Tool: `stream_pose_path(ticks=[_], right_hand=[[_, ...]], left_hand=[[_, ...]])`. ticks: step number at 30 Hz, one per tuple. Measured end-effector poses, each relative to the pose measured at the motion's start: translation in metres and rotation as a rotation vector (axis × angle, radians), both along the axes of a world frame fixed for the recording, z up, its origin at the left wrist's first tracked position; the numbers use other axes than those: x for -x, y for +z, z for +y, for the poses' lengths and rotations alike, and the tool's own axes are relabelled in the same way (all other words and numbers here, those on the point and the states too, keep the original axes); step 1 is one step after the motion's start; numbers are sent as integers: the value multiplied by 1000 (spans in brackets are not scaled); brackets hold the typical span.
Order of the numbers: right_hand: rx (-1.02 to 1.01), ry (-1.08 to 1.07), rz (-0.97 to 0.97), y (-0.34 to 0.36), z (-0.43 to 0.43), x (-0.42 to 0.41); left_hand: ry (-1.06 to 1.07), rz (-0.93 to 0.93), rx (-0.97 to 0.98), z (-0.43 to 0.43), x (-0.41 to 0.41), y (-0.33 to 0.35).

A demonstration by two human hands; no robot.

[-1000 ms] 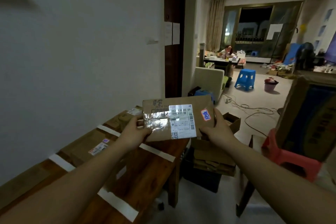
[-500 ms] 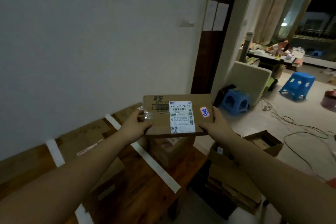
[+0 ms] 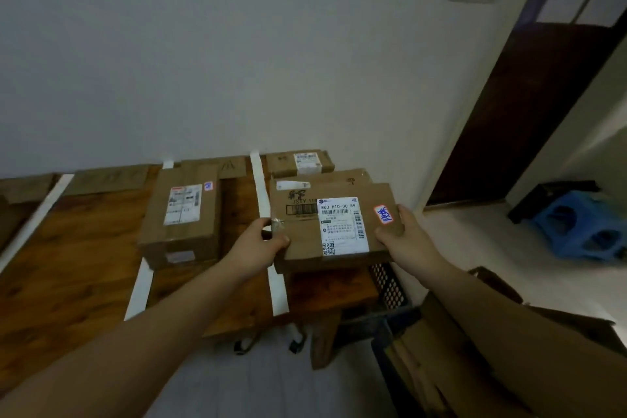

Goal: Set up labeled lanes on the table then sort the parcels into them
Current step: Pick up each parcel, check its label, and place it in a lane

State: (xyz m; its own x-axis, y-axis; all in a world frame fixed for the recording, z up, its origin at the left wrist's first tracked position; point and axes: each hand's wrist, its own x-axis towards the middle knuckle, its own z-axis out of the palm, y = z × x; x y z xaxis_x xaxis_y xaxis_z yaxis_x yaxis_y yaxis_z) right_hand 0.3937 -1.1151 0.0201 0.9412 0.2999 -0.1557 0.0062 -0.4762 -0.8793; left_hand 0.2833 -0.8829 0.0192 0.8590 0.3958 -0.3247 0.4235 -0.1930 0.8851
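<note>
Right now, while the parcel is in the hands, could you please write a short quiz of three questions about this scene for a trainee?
1. True or false: the left hand and the right hand both grip the flat parcel.
2. The handwritten sticker on that parcel lies nearest to: A) the left hand, B) the right hand, C) neither, as it is in the middle.
3. Fill in: the lanes on the table are divided by strips of ____ tape.

Key: 1 true; 2 B; 3 white.
</note>
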Motion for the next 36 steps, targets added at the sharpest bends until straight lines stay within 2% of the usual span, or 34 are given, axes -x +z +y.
stream_pose_path(ticks=[8, 16, 21, 26, 30, 33, 36], right_hand=[[44, 32, 8, -28, -51, 32], [134, 117, 90, -86, -76, 21], [210, 209, 129, -118, -74, 1], [262, 231, 123, -147, -60, -22], [290, 223, 96, -152, -50, -37], [373, 248, 102, -150, -47, -43], [456, 277, 33, -135, -44, -44]], left_hand=[[36, 63, 41, -50, 40, -28], [43, 196, 23, -81, 41, -70], [26, 285, -22, -89, 27, -88], [44, 282, -132, -87, 8, -108], [27, 304, -198, -86, -3, -111], [13, 367, -253, -89, -7, -105], [-16, 346, -287, -83, -7, -91]])
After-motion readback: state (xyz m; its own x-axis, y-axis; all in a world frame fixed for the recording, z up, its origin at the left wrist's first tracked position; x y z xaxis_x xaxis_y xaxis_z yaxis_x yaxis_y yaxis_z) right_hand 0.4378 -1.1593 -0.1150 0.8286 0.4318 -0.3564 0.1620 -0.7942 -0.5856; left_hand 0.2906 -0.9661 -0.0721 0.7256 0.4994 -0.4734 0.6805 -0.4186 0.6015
